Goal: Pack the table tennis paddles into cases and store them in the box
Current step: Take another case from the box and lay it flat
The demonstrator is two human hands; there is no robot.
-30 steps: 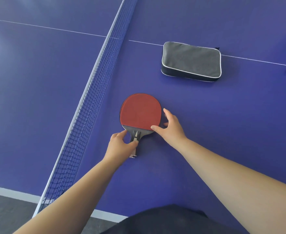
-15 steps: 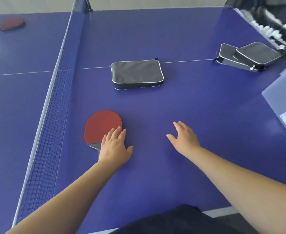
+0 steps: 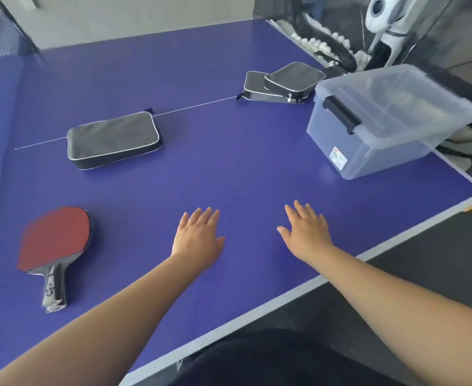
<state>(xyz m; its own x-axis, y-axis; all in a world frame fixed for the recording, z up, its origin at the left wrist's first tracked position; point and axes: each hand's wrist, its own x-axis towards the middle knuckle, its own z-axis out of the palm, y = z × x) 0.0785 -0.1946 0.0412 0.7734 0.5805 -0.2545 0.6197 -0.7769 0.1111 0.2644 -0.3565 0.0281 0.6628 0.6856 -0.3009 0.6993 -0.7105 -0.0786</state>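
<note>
Paddle blurred along its left rim, handle logo unreadable. Lower case of far pair half-covered by upper case. Box contents hazy thru plastic, label too small. Bench cut off left.

Red paddle lies flat left; grey cases closed; clear lidded box right.

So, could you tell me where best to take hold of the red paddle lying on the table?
Probably by the handle: it points toward the person and lies clear of the blade, so the left hand could come from the near side.
</note>
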